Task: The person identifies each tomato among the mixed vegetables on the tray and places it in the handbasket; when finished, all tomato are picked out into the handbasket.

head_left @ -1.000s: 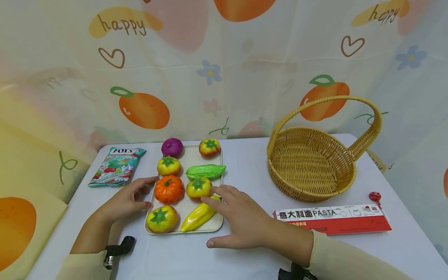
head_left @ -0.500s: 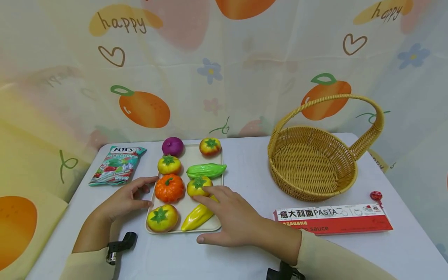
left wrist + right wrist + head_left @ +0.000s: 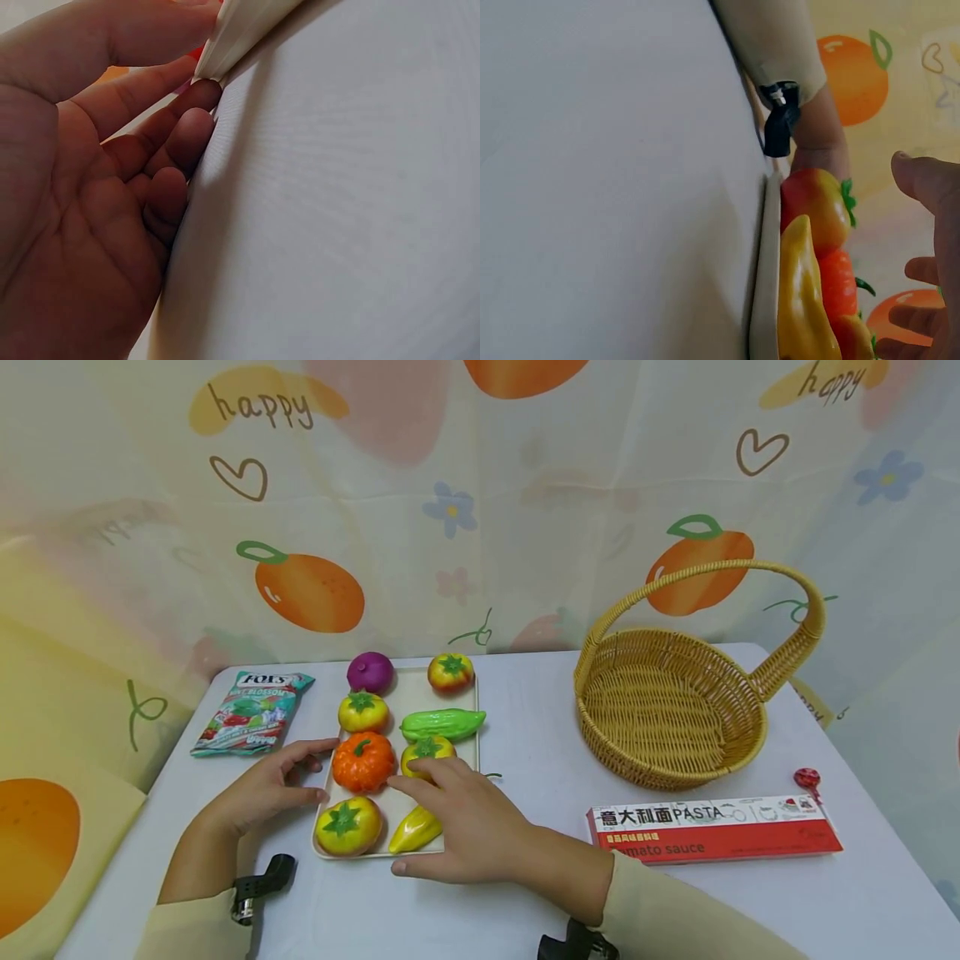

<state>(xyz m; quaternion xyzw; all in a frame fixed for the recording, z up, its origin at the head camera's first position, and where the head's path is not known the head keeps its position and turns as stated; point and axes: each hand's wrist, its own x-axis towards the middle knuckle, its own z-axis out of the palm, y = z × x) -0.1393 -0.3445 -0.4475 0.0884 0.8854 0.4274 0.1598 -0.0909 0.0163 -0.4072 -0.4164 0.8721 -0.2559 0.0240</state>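
Glossy, ribbed orange pumpkin (image 3: pixel 363 763) and a slick, tapered yellow pepper (image 3: pixel 416 832) are sitting on a smooth cream tray (image 3: pixel 408 681). Left hand (image 3: pixel 258 795) is touching the tray's left rim, thumb and fingers apart. Right hand (image 3: pixel 476 827) is hovering over the pepper, fingers spread, gripping nothing.

Teal snack bag (image 3: pixel 251 715), red-and-white pasta box (image 3: pixel 716 832) — red lollipop (image 3: pixel 807 778) beside it — backdrop (image 3: pixel 540 552) printed with oranges

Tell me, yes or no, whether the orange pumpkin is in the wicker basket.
No, the orange pumpkin sits on the tray, apart from the wicker basket.
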